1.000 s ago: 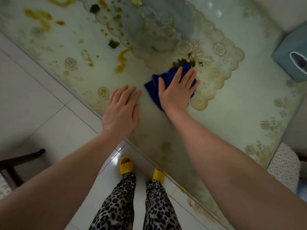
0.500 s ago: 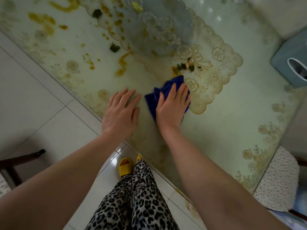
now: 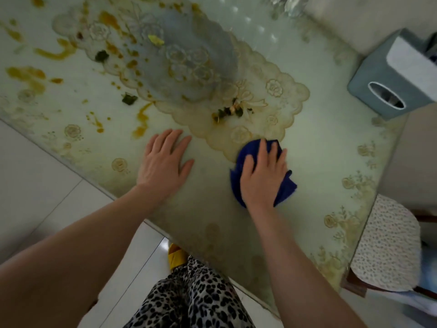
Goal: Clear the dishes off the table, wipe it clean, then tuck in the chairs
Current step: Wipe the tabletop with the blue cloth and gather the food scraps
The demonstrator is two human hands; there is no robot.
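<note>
My right hand [image 3: 262, 176] presses flat on a dark blue cloth [image 3: 285, 185] lying on the glass table [image 3: 319, 147], just at the near edge of a lace placemat [image 3: 279, 100]. My left hand [image 3: 163, 162] rests flat on the bare glass to the left of the cloth, fingers straight. A small pile of green and yellow food scraps [image 3: 230, 112] sits on the placemat beyond both hands. Orange sauce smears [image 3: 142, 121] and green bits [image 3: 128, 99] mark the table's left part.
A grey-blue tissue box [image 3: 387, 91] stands at the table's right end. A chair with a spotted seat cushion [image 3: 385, 247] stands off the table's right corner. White tiled floor [image 3: 35, 185] lies to the left, my yellow slipper [image 3: 176, 256] below the table edge.
My right hand has pulled the blue cloth back toward me and to the right, off the food scraps, which are left uncovered on the placemat. My left hand stays flat on the glass.
</note>
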